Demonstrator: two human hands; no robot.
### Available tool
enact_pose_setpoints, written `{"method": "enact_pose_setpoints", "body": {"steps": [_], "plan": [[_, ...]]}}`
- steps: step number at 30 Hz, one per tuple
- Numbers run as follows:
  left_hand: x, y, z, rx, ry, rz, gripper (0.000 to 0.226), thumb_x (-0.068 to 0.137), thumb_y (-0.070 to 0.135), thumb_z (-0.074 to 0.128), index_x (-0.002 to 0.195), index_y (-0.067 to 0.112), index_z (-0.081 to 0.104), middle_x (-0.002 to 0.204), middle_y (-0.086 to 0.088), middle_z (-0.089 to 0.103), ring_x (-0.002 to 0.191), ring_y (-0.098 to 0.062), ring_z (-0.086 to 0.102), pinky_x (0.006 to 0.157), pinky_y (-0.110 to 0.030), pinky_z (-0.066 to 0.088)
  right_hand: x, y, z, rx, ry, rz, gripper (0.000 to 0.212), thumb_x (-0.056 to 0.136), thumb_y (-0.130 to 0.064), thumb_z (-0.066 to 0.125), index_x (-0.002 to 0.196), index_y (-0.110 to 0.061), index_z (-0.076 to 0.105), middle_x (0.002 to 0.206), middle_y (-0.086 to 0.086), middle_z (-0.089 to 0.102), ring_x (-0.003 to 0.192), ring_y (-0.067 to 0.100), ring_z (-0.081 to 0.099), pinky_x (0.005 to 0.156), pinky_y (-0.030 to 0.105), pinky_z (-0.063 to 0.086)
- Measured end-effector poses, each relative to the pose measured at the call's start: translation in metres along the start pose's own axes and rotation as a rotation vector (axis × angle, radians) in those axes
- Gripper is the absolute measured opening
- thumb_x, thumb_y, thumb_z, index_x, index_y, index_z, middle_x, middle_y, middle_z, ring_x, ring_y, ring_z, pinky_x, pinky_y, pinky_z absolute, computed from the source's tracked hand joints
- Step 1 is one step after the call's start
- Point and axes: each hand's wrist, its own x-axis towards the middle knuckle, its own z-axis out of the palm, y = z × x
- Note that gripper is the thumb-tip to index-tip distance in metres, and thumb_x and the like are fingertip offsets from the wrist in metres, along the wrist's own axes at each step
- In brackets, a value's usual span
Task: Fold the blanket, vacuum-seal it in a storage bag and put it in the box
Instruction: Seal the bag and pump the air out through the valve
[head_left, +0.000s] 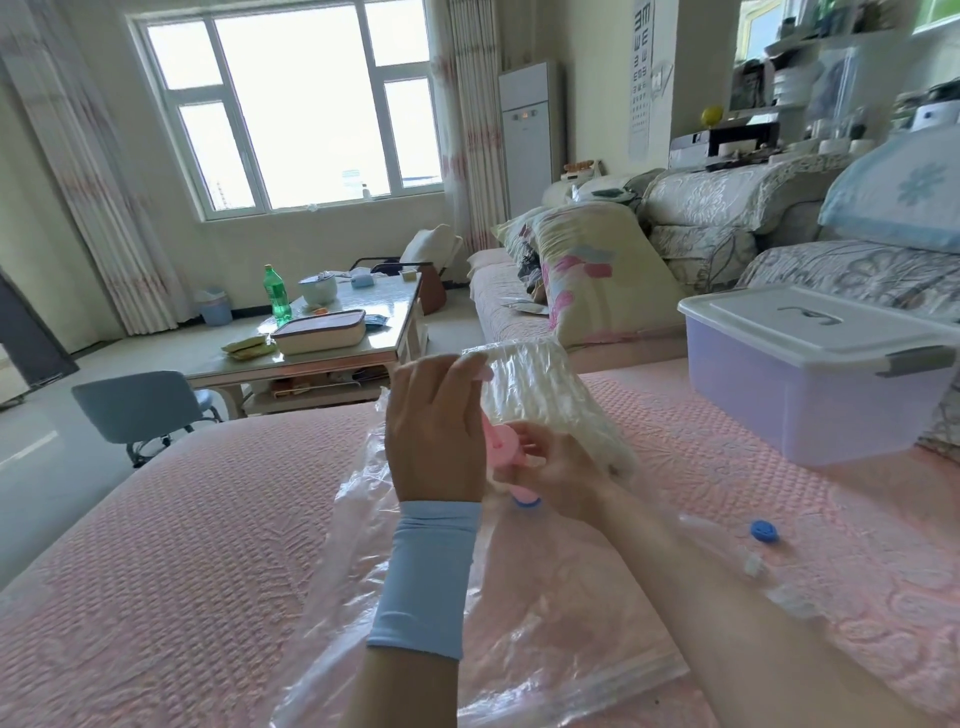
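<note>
A clear plastic storage bag (395, 597) lies on the pink bedspread (182, 545). Its far end holds a tightly compressed white blanket (540, 400). My left hand (436, 431), with a light blue wrist sleeve, is closed around the handle of a pink hand pump (501, 441). My right hand (561, 478) grips the pump's body just above the bag's blue valve (527, 501). A loose blue valve cap (764, 531) rests on the bedspread to the right. The translucent lilac box (810, 395) with a closed white lid stands at the right.
A sofa with floral pillows (597, 270) runs along the right. A glass coffee table (363, 343) with a green bottle and a lunch box stands ahead on the left, and a blue chair (140, 410) stands beside the bed.
</note>
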Motion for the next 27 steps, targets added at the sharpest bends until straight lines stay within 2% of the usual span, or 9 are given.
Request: {"method": "enact_pose_setpoints", "body": {"steps": [2,7,9,15,18,21,23,25,27], "plan": [[0.001,-0.003,0.002,-0.016,-0.020,-0.019,0.011,0.091,0.015,0.063,0.094,0.015,0.073,0.093,0.001,0.066,0.088,-0.019,0.053,0.079,-0.020,0.040,0.001,0.001,0.001,-0.001,0.004,0.004,0.051,0.063,-0.038,0.086,0.112,-0.036,0.070,0.104,-0.010,0.074,0.098,0.007,0.069,0.091,0.028,0.055],[-0.034,-0.003,0.009,-0.082,-0.626,-0.354,0.014,0.088,0.009,0.062,0.089,0.017,0.074,0.095,-0.003,0.068,0.089,-0.028,0.060,0.074,-0.033,0.049,-0.002,-0.001,0.007,-0.031,-0.007,0.014,0.048,0.064,-0.041,0.081,0.110,-0.044,0.068,0.103,-0.015,0.073,0.099,-0.003,0.066,0.082,0.017,0.049],[-0.028,0.000,0.004,-0.090,-0.555,-0.354,0.014,0.088,0.010,0.062,0.091,0.016,0.074,0.097,-0.003,0.070,0.088,-0.029,0.062,0.073,-0.034,0.051,-0.003,-0.001,0.008,-0.036,0.007,0.002,0.046,0.065,-0.043,0.081,0.109,-0.048,0.068,0.102,-0.015,0.073,0.099,-0.001,0.067,0.085,0.020,0.052],[0.016,0.004,-0.013,-0.067,0.127,0.037,0.015,0.093,0.006,0.059,0.101,0.008,0.072,0.108,-0.005,0.069,0.106,-0.020,0.060,0.095,-0.024,0.046,0.002,0.005,0.002,-0.042,0.007,-0.011,0.051,0.062,-0.047,0.085,0.110,-0.047,0.068,0.104,-0.016,0.073,0.101,0.004,0.067,0.094,0.032,0.054],[0.002,0.002,-0.002,-0.062,0.013,-0.054,0.015,0.092,0.007,0.060,0.099,0.008,0.073,0.118,-0.008,0.068,0.118,-0.027,0.059,0.100,-0.034,0.048,0.002,0.006,0.005,-0.039,0.001,-0.009,0.052,0.064,-0.044,0.085,0.113,-0.042,0.068,0.105,-0.014,0.073,0.101,0.005,0.068,0.094,0.032,0.054],[-0.027,0.003,0.008,-0.127,-0.421,-0.260,0.014,0.086,0.001,0.062,0.087,0.008,0.074,0.120,-0.011,0.068,0.124,-0.031,0.056,0.096,-0.037,0.050,-0.001,0.003,0.007,-0.036,0.020,-0.008,0.049,0.068,-0.039,0.082,0.115,-0.035,0.069,0.103,-0.010,0.074,0.099,0.004,0.069,0.088,0.028,0.054],[-0.036,0.001,0.008,-0.164,-0.561,-0.323,0.015,0.085,0.001,0.062,0.086,0.008,0.075,0.112,-0.010,0.070,0.117,-0.028,0.061,0.087,-0.029,0.049,-0.003,0.001,0.007,-0.044,0.015,-0.008,0.044,0.070,-0.034,0.081,0.113,-0.041,0.069,0.101,-0.014,0.073,0.097,0.001,0.068,0.083,0.021,0.052],[-0.026,0.000,0.003,-0.152,-0.479,-0.303,0.014,0.084,0.000,0.064,0.086,0.009,0.075,0.109,-0.009,0.071,0.104,-0.028,0.067,0.081,-0.027,0.050,-0.003,-0.001,0.007,-0.053,0.017,-0.012,0.043,0.071,-0.035,0.083,0.109,-0.048,0.068,0.101,-0.016,0.073,0.096,0.002,0.069,0.084,0.024,0.054],[-0.006,0.002,-0.004,-0.114,-0.274,-0.204,0.013,0.088,0.004,0.064,0.090,0.012,0.075,0.116,-0.007,0.070,0.109,-0.027,0.065,0.088,-0.031,0.052,0.000,0.001,0.006,-0.034,0.031,-0.010,0.046,0.067,-0.039,0.084,0.110,-0.045,0.068,0.102,-0.012,0.074,0.097,0.008,0.070,0.089,0.033,0.056]]}}
